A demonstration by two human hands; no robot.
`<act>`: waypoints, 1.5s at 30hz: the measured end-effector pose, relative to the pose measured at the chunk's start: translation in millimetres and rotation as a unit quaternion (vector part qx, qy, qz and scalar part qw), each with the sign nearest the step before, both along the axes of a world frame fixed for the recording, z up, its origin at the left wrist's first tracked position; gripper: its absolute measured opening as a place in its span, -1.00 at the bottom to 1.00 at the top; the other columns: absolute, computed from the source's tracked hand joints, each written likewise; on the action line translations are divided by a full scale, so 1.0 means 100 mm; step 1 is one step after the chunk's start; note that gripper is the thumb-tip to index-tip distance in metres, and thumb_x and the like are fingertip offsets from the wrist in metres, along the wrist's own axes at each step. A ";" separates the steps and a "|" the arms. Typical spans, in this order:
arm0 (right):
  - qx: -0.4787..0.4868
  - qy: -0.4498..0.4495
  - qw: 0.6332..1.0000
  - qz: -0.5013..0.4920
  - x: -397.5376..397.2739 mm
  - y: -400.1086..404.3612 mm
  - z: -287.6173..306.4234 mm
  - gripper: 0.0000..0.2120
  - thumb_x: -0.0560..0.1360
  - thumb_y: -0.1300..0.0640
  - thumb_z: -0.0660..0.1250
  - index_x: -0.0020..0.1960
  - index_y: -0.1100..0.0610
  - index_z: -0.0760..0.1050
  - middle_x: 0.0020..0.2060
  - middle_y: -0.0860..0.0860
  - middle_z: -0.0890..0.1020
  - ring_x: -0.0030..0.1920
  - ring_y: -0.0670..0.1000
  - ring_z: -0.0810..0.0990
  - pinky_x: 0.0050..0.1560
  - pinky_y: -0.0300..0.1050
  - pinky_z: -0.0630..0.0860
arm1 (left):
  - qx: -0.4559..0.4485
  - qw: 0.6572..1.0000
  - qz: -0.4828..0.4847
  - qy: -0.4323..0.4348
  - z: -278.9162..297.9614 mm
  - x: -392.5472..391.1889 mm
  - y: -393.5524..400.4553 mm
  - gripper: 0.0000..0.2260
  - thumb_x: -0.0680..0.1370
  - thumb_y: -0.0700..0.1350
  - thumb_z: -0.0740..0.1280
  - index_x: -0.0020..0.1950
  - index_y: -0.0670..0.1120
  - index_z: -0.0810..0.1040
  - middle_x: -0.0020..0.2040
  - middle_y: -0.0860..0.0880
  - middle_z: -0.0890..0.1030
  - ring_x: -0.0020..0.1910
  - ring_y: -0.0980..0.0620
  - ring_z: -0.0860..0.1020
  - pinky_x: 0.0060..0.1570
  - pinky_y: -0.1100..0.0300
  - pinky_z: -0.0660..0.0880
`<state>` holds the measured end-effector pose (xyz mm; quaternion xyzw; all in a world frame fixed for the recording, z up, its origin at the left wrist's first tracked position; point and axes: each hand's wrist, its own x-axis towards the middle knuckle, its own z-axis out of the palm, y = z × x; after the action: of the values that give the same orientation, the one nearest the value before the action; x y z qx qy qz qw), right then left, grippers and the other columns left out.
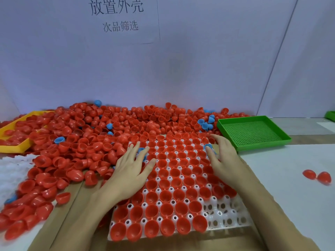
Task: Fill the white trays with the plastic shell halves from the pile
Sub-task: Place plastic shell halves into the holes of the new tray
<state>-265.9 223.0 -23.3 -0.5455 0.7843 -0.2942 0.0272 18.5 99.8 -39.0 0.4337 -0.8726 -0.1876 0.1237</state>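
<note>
A green perforated tray [253,132] sits to the right on the table, its mesh floor bare. Further right, at the picture's edge, a sliver of another green tray [330,115] shows. On the far left lies a yellow tray [14,144]. A white fluffy mass [12,171] lies at the left edge, below the yellow tray. On the pale back wall hangs a paper sign [119,17] printed with Chinese characters. Brown cardboard [72,211] covers part of the tabletop near the front.

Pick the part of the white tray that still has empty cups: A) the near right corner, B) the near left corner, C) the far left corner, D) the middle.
A: the white tray's near right corner shows bare white cups, while red shell halves fill the rest.
</note>
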 end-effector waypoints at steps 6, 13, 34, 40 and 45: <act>0.121 0.049 0.991 -0.029 0.19 0.01 0.18 -0.63 0.72 -0.17 0.00 0.14 0.10 0.39 0.01 0.05 0.58 0.02 0.03 0.59 0.06 -0.08 0.52 | 0.004 1.000 0.007 -0.029 -0.06 -0.01 -0.08 -0.20 0.53 0.44 -0.26 0.72 0.12 -0.12 0.70 0.07 -0.28 0.63 0.13 -0.37 0.63 0.03 -0.27; 0.104 -0.009 0.995 -0.008 0.35 -0.17 0.39 -0.80 0.77 0.07 0.07 0.06 0.18 0.29 -0.18 -0.07 0.37 -0.22 -0.15 0.37 -0.16 -0.47 0.31 | 0.003 0.999 0.005 -0.037 -0.07 -0.07 -0.39 -0.37 0.70 0.30 -0.14 0.73 0.07 -0.05 0.72 0.03 -0.22 0.67 0.07 -0.29 0.65 0.03 -0.25; -0.030 -0.147 0.989 0.016 0.09 -0.23 0.20 -0.59 0.74 -0.05 0.11 0.56 0.01 0.31 0.34 0.00 0.59 0.36 0.02 0.55 0.00 -0.32 0.25 | -0.091 0.994 -0.018 -0.060 0.51 -1.12 -1.76 -0.67 0.74 -0.16 0.12 0.44 -0.04 0.55 0.38 -0.08 0.49 0.33 -0.11 0.52 0.35 -0.05 0.47; -0.042 -0.174 0.984 0.011 0.10 -0.22 0.21 -0.58 0.74 -0.08 0.10 0.56 -0.02 0.32 0.34 -0.02 0.58 0.38 0.01 0.53 0.09 -0.26 0.27 | -0.071 0.990 -0.061 -0.103 0.52 -1.07 -1.95 -0.63 0.61 -0.34 0.18 0.26 -0.10 0.69 0.41 -0.01 0.44 0.34 -0.05 0.48 0.34 0.11 0.43; -0.030 -0.162 0.986 0.011 0.17 -0.22 0.23 -0.61 0.74 -0.09 0.11 0.53 -0.04 0.34 0.14 -0.07 0.56 0.28 0.01 0.54 -0.17 -0.26 0.22 | -0.125 0.991 -0.039 -0.009 0.47 -0.74 -1.97 -0.73 0.57 -0.29 0.37 0.26 -0.14 0.65 0.27 -0.09 0.53 0.18 -0.08 0.57 0.21 0.13 0.50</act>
<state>-248.9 200.7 0.0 -0.5001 0.7543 -0.4015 0.1405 -55.9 -97.0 8.1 0.3825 -0.9064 -0.0778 0.1615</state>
